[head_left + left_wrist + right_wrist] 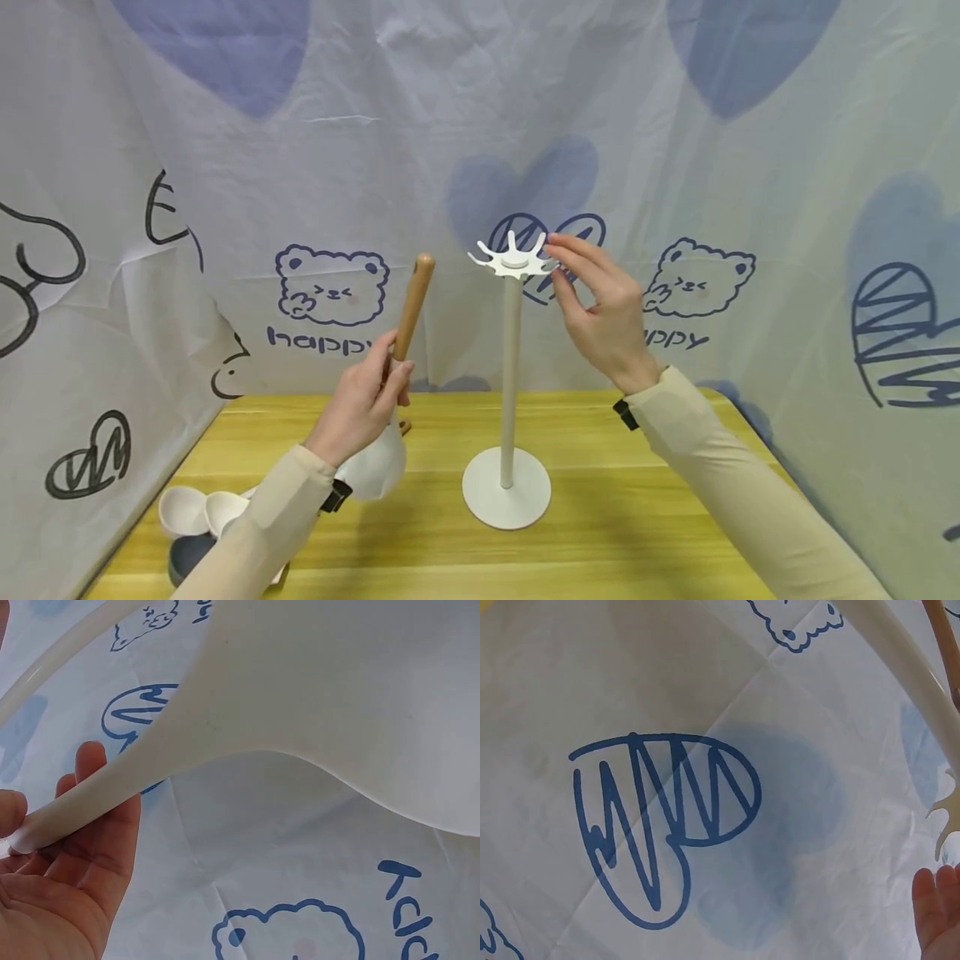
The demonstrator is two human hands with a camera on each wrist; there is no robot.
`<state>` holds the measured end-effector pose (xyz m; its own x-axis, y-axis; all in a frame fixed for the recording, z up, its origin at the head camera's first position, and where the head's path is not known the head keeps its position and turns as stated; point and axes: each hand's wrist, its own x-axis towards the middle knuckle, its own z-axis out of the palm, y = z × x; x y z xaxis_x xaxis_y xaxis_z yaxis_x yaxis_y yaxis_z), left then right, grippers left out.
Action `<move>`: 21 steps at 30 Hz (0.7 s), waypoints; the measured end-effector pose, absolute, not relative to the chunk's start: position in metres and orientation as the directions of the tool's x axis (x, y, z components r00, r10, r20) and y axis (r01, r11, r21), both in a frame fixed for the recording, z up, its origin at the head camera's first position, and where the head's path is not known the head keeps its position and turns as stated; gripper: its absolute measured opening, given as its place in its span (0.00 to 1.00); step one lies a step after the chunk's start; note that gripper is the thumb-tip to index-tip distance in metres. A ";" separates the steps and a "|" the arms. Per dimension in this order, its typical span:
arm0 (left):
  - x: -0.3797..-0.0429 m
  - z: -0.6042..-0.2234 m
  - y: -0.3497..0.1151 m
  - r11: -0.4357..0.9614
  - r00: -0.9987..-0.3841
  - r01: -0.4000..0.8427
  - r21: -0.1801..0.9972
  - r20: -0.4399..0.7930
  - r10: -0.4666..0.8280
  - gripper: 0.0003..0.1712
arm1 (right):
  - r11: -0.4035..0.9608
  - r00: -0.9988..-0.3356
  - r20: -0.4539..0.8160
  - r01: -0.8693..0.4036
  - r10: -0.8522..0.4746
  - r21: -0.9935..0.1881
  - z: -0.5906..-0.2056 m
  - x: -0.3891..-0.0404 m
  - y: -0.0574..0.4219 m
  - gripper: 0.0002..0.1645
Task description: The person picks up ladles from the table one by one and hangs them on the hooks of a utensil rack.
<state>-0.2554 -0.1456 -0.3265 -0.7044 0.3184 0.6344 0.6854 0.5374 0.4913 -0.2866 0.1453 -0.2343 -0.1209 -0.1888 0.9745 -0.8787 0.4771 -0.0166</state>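
My left hand grips a spatula near where its wooden handle meets the white head. The handle points up, and the broad pale head hangs below, partly behind my wrist. In the left wrist view that spatula head flares wide beyond the curled fingers. A white utensil rack stands upright on a round base, with a ring of hooks on top. At the ring's right side, thumb and fingertips of my right hand pinch a hook. The right wrist view catches only some fingers beside the hooks.
Several utensils lie at the table's left, among them a white ladle and a dark grey one, partly covered by my left sleeve. A wooden handle end shows behind the spatula. Printed cloth encloses the wooden table.
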 end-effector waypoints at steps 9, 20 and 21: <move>-0.253 -0.318 -0.138 0.517 -0.682 0.710 0.479 0.652 0.332 0.20 | 0.463 -0.169 0.954 -0.886 -0.249 -0.036 -0.231 -0.283 0.144 0.14; -0.253 -0.307 -0.129 0.486 -0.659 0.734 0.474 0.668 0.345 0.22 | 0.461 -0.198 0.946 -0.885 -0.258 -0.060 -0.230 -0.281 0.144 0.13; -0.253 -0.306 -0.128 0.482 -0.657 0.737 0.474 0.669 0.346 0.22 | 0.462 -0.202 0.945 -0.885 -0.258 -0.063 -0.230 -0.281 0.144 0.13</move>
